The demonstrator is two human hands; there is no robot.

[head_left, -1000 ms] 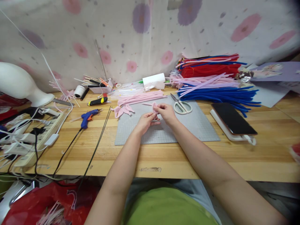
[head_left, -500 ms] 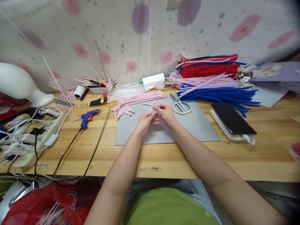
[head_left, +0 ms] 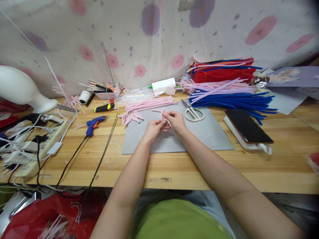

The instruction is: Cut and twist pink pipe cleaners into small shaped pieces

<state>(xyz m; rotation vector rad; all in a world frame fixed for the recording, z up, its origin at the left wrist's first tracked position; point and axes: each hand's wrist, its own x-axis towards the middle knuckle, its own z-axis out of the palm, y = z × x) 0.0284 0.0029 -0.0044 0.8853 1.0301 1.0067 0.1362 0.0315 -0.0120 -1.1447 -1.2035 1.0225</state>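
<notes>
Over the grey cutting mat (head_left: pixel 199 139), a looped pink pipe cleaner (head_left: pixel 163 113) is pinched between my two hands, one free end pointing left. My left hand (head_left: pixel 155 128) grips its lower part with thumb and fingers closed. From the right, my right hand (head_left: pixel 176 121) pinches the loop near its top. The fingers partly cover the piece. Left of the hands lie finished-looking pink petal shapes (head_left: pixel 131 117), and behind them a row of straight pink pipe cleaners (head_left: pixel 151 103). Scissors with pale handles (head_left: pixel 193 113) rest on the mat to the right.
A blue glue gun (head_left: pixel 94 125), a yellow-black utility knife (head_left: pixel 104 107) and thin dark rods (head_left: pixel 106 149) lie at left, near a cabled power strip (head_left: pixel 47 149). Bundles of blue pipe cleaners (head_left: pixel 231 101) and a phone (head_left: pixel 249 126) on a white block are at right.
The fingers of my left hand have shifted slightly under the pink pipe cleaner. Both hands otherwise stay in place, holding the same loop.
</notes>
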